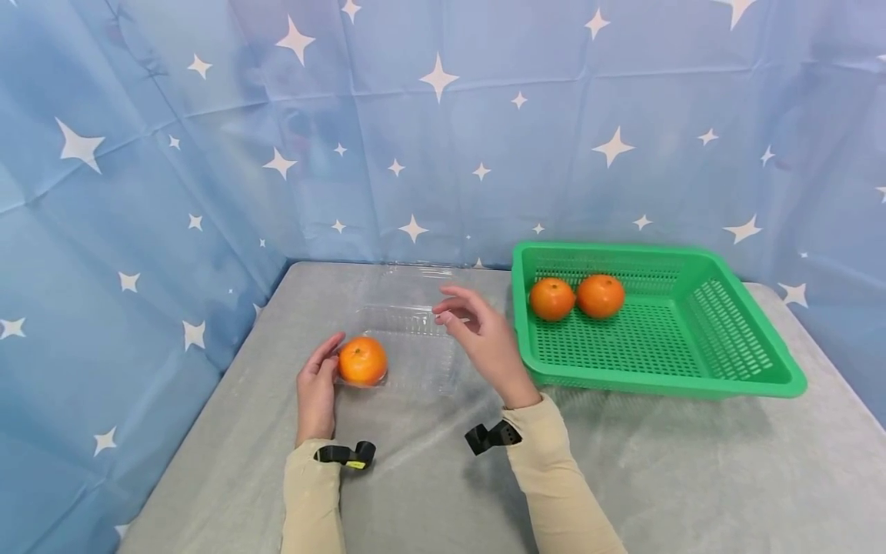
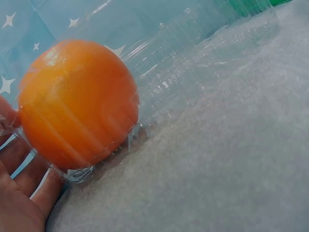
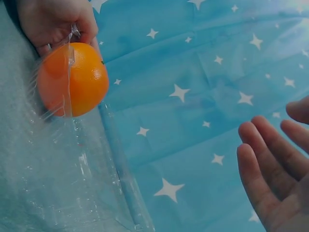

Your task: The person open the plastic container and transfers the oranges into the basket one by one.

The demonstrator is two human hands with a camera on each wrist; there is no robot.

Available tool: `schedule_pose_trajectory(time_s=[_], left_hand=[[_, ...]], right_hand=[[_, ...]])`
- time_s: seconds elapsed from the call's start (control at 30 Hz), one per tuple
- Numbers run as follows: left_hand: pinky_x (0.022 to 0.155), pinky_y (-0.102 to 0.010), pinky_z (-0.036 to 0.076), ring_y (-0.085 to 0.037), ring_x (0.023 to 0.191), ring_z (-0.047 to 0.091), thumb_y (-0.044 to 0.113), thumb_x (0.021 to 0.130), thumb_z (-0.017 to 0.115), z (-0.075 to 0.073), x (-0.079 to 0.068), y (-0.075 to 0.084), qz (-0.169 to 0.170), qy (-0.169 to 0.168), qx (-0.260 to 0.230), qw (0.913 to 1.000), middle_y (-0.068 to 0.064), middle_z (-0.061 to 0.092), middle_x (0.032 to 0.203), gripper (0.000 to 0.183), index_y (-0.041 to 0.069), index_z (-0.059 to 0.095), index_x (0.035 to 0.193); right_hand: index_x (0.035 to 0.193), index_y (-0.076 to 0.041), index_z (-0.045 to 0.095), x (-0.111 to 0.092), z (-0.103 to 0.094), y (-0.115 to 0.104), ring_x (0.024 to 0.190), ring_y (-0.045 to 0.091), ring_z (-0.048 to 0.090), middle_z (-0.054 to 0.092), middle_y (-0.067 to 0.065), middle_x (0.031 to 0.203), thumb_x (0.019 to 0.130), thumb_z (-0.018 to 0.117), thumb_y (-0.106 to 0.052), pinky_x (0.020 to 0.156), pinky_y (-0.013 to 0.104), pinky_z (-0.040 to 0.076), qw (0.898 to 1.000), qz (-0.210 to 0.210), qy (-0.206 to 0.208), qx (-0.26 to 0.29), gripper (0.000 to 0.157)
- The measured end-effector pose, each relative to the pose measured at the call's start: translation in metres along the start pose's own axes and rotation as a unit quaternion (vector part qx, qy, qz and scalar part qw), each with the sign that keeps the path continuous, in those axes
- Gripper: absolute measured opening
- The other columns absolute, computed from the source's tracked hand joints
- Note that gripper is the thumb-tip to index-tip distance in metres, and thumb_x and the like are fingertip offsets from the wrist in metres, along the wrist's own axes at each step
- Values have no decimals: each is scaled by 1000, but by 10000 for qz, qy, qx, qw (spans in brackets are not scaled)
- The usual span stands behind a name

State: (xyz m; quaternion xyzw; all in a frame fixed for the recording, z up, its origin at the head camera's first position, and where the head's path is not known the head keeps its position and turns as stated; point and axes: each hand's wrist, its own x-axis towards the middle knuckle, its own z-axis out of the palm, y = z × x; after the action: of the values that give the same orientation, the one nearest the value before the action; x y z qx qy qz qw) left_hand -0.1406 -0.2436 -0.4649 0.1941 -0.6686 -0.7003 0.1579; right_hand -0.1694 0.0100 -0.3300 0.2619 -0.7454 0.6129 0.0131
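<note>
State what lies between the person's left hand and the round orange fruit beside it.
In the left wrist view, a wall of the clear, boxy plastic container lies between the left hand and the fruit.

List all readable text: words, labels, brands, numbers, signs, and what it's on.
Readable text: none.
Yellow label on the black left-wrist camera: too small to read.
Orange fruit by the left hand, clear container, green basket: no lettering visible.
Backdrop: star print, no text.
</note>
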Motion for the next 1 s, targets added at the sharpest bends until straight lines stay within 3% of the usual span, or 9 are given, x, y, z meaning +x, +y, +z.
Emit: schedule_pose_trajectory(time_s=[0.23,0.47,0.73,1.0], left_hand=[[97,-34,33,-9,114,44,15,90,40,-1,-1,3,12,34,11,10000,9,50,124,35,26,57,119],[98,-34,33,-8,114,44,17,90,40,0,-1,3,-47,2,51,10000,10,49,125,34,27,57,119],[98,-34,32,-9,113,44,17,90,40,1,0,4,-8,-5,38,10000,9,50,124,34,26,57,118],[97,-34,33,-9,112,44,17,90,41,0,0,0,34,21,63,10000,10,50,123,34,28,58,117]], right_hand=[[123,-11,49,1,9,7,95,19,57,60,10,105,89,52,-13,78,31,48,9999,20,-141,-35,35],[124,-21,50,6,27,42,98,7,53,57,-3,111,88,53,-28,79,27,46,9988,-45,-389,-294,36],[123,-26,50,6,38,47,100,5,51,54,-10,112,87,50,-43,83,28,44,9978,8,-457,-488,40],[123,-19,50,6,55,57,103,8,51,52,-6,115,88,54,-29,83,27,45,9960,91,-792,-400,36]])
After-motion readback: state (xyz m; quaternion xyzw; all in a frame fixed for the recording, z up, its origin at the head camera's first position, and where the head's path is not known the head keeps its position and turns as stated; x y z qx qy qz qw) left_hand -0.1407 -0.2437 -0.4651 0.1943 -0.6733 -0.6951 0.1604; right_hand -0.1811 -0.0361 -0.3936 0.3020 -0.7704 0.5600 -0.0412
